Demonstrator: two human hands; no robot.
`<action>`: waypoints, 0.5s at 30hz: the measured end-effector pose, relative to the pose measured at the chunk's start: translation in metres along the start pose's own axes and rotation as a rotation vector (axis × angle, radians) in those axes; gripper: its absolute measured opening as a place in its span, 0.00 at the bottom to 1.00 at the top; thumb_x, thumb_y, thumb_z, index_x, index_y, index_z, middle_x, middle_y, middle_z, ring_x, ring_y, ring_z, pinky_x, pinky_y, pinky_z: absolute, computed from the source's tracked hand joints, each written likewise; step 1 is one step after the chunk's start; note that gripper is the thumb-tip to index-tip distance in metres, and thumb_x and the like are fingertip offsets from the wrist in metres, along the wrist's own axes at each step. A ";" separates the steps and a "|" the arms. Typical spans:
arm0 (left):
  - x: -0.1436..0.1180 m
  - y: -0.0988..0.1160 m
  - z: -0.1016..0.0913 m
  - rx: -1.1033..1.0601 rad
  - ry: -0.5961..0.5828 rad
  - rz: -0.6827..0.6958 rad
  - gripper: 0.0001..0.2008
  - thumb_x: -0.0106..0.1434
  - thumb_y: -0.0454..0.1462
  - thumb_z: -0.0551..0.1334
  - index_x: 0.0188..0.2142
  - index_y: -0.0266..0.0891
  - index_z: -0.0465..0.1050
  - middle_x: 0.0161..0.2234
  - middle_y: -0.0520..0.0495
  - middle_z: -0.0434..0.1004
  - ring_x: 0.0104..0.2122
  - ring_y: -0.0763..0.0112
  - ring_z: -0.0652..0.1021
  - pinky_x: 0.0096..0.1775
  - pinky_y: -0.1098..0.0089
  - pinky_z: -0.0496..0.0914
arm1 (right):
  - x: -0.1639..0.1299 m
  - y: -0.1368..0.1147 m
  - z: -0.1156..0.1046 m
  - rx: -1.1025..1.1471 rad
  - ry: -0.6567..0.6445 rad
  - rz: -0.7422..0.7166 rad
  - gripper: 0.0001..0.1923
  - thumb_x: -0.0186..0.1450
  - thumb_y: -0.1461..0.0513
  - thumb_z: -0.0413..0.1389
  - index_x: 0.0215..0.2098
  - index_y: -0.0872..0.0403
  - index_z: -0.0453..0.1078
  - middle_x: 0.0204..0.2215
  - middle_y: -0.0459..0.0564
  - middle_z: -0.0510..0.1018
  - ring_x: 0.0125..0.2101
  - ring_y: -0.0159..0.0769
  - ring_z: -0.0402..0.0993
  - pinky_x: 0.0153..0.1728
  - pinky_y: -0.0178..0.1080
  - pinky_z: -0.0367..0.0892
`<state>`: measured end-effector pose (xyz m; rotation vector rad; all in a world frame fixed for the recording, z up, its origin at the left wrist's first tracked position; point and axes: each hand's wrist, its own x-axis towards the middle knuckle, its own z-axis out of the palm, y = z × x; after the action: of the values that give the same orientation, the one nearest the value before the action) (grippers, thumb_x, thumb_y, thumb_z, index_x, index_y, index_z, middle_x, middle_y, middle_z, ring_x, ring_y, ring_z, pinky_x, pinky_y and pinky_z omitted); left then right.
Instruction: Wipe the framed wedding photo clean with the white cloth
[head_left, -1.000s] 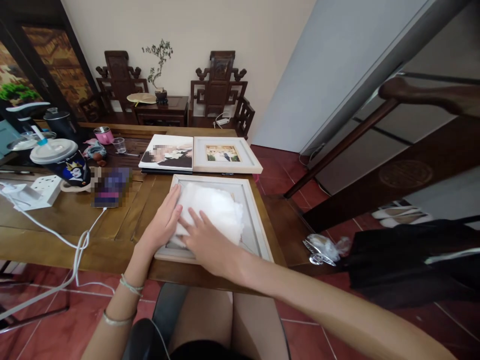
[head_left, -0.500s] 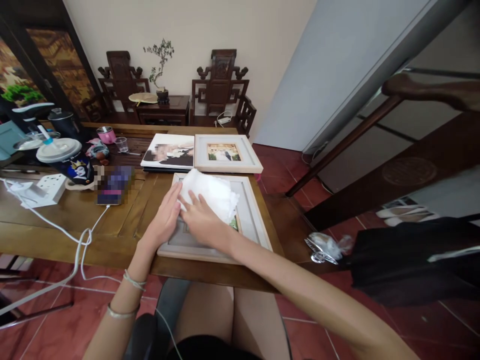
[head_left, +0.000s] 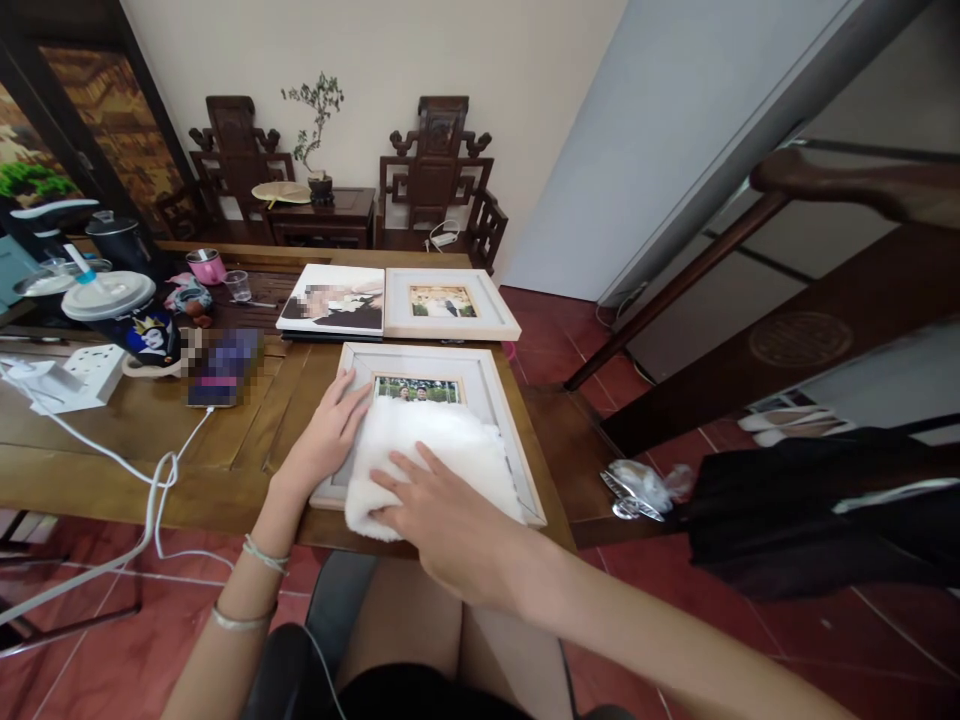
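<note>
A photo frame (head_left: 504,400) with a pale wooden edge and a wide mat lies face up at the table's front edge, a small photo (head_left: 420,389) of two people in its middle. My right hand (head_left: 442,505) rests on a fluffy white cloth (head_left: 450,440), fingers spread and pressing it onto the frame's lower half. The cloth covers the lower part of the photo and overlaps the frame's front edge. My left hand (head_left: 335,432) lies open along the frame's left side, its fingers stretched out and steadying that edge.
Behind lie another framed photo (head_left: 491,308) and a photo panel (head_left: 330,315). On the left are a phone (head_left: 223,370) on a charging cable, a power strip (head_left: 97,378), a lidded cup (head_left: 142,325), a pink mug (head_left: 206,266) and a clear plastic cup (head_left: 238,286). A wooden chair (head_left: 697,360) stands at right.
My right hand has slid the white cloth down toward me, uncovering the upper part of the photo. My left hand stays at the frame's left edge, now apart from the cloth's top.
</note>
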<state>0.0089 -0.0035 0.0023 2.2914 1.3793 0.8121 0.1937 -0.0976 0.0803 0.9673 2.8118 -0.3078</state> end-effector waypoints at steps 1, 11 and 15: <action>0.000 0.000 0.000 -0.001 0.003 0.010 0.24 0.71 0.44 0.46 0.59 0.34 0.65 0.66 0.37 0.55 0.66 0.57 0.56 0.65 0.54 0.53 | -0.006 0.003 0.000 0.004 -0.018 0.020 0.25 0.57 0.71 0.55 0.54 0.56 0.72 0.62 0.61 0.65 0.62 0.60 0.55 0.61 0.64 0.49; -0.006 0.002 -0.001 -0.145 0.029 0.015 0.28 0.72 0.47 0.42 0.67 0.38 0.51 0.68 0.41 0.50 0.67 0.64 0.53 0.67 0.57 0.48 | 0.029 0.019 0.017 -0.099 0.121 0.051 0.25 0.60 0.72 0.52 0.56 0.54 0.70 0.67 0.55 0.55 0.66 0.57 0.44 0.62 0.66 0.43; -0.005 0.001 -0.001 -0.117 0.000 0.023 0.28 0.72 0.46 0.42 0.67 0.36 0.49 0.69 0.38 0.49 0.68 0.62 0.52 0.66 0.55 0.47 | 0.062 0.049 0.012 -0.144 0.130 0.136 0.24 0.62 0.71 0.50 0.56 0.55 0.69 0.67 0.55 0.55 0.67 0.56 0.44 0.62 0.68 0.42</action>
<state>0.0070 -0.0083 0.0018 2.2212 1.2729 0.8757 0.1770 -0.0263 0.0492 1.1774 2.8154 -0.0265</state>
